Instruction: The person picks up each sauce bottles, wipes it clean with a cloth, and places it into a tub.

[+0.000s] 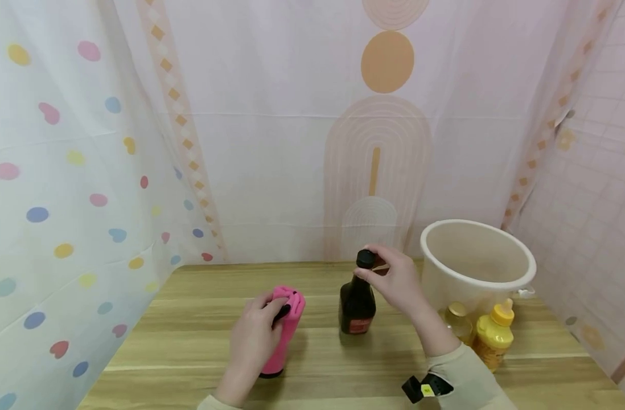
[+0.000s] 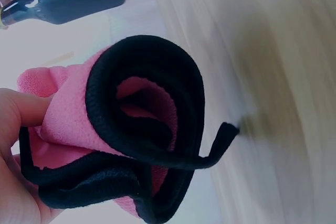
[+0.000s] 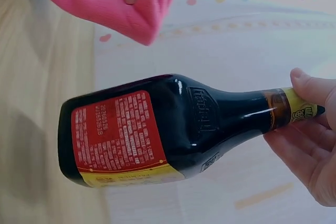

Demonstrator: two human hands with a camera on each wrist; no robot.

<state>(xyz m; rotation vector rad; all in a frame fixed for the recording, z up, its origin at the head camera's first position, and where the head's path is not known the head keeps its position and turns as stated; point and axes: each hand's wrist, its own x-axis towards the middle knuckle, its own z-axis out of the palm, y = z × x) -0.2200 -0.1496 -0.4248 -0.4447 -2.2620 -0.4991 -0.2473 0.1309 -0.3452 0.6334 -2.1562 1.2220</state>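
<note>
My left hand [image 1: 256, 336] grips a folded pink cloth [image 1: 287, 336] with black edging, which hangs down from the fingers. In the left wrist view the cloth [image 2: 73, 114] shows its loosely rolled end, with a short black strip sticking out. To the right, my right hand [image 1: 394, 276] pinches the neck of a dark glass sauce bottle [image 1: 357, 307] just below its black cap. The bottle is upright, its base raised off the table. In the right wrist view the bottle [image 3: 184, 114] turns a red and yellow label to the camera. Cloth and bottle are apart.
A white bucket [image 1: 427, 242] stands at the table's back right. In front of it are a jar [image 1: 458, 322] with a gold-coloured lid and a yellow squeeze bottle [image 1: 494, 336], both near my right forearm. Patterned curtains [image 1: 271, 142] hang behind the wooden table [image 1: 189, 319].
</note>
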